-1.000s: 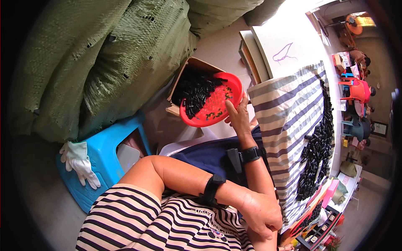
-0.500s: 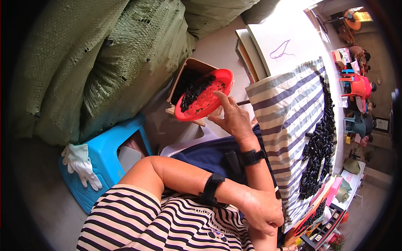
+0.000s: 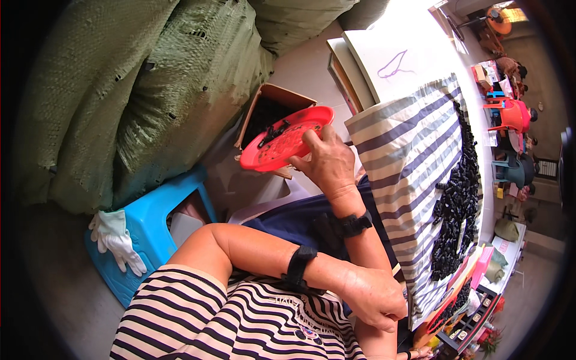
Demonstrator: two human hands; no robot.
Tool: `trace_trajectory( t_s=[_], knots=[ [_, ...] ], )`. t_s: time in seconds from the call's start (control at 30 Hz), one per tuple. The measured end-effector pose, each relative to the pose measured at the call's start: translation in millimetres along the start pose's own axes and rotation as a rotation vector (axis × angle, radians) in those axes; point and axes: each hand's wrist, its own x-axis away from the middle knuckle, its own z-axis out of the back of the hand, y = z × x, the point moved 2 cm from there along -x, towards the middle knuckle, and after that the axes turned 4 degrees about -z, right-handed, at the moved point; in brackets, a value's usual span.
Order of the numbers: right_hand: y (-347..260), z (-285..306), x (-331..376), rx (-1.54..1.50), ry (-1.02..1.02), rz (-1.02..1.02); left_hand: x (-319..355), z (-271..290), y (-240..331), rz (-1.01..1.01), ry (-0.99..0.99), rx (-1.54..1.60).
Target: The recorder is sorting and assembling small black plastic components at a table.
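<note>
Red dish: a shallow round red plastic dish (image 3: 287, 143) is being held tilted over a brown cardboard box (image 3: 271, 107); only a few small black pieces are being carried on it.
Box contents: a dark heap of the same black pieces is being held inside the box.
Right hand: the right hand (image 3: 327, 162) is being kept on the dish's near rim, fingers curled and pinching it.
Left hand: the left hand (image 3: 377, 298) is being rested low by the striped shirt, fingers folded loosely, nothing visibly gripped.
Striped cloth: more black pieces are being kept spread on a grey-and-white striped cloth (image 3: 408, 156).
Change: a second ago the dish was being held flatter and heaped with pieces; now it is being tipped steeply and is nearly emptied.
</note>
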Motion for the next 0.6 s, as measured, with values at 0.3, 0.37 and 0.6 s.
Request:
trace_trajectory(
  t_s=[0.3, 0.37, 0.6],
  knots=[
    [3.5, 29.3, 20.8, 0.008, 0.017, -0.097, -1.4, -2.4, 5.9, -0.062, -0.07, 0.013],
    [5.4, 26.4, 30.8, -0.039, 0.022, -0.085, -1.5, 3.6, 9.4, 0.023, -0.03, 0.037],
    [6.5, 79.7, 61.9, -0.59, 0.088, 0.042, -5.7, 0.5, 20.3, -0.014, -0.104, -0.015]
  ],
)
